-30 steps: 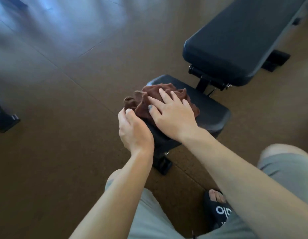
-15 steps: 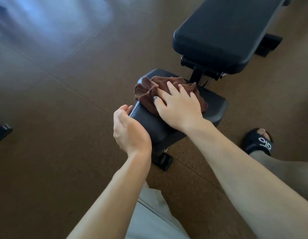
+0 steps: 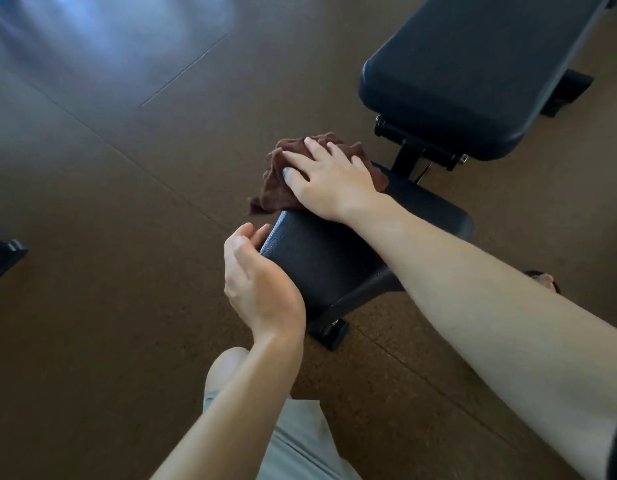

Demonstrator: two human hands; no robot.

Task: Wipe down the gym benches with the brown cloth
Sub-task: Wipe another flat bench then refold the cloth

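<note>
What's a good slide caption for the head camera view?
Right hand presses crumpled brown cloth on black padded bench seat; left hand steadies its edge.

A brown speckled cork-like floor [image 3: 109, 306] fills the view, crossed by thin seams. Pale bluish light [image 3: 120, 32] glares on it far up-left of the hands. A dark equipment foot [image 3: 4, 256] sits at the left edge.

This is a gym: a black padded weight bench [image 3: 473, 74] with an adjustable steel frame [image 3: 412, 147] stands on brown speckled rubber flooring [image 3: 109, 306].
</note>
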